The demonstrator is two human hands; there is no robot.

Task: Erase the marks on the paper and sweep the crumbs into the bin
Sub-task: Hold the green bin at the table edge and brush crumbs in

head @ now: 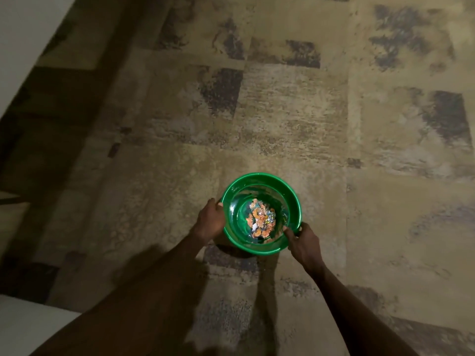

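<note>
Your forearms reach down to the round green plastic bin (261,213), which sits low over the patterned beige carpet (295,104). Your left hand (209,220) and right hand (304,242) clamp its opposite rims, likely to keep it level so the orange scraps (261,219) inside stay put.

A patterned carpet (295,111) covers the floor — tan ground with worn, dark grey rectangular patches scattered across it. A green plastic bin (293,199) is low at its middle, seen from above, its shadow falling on a dark patch just below; whether it rests on the carpet or is held just above — unclear.
</note>
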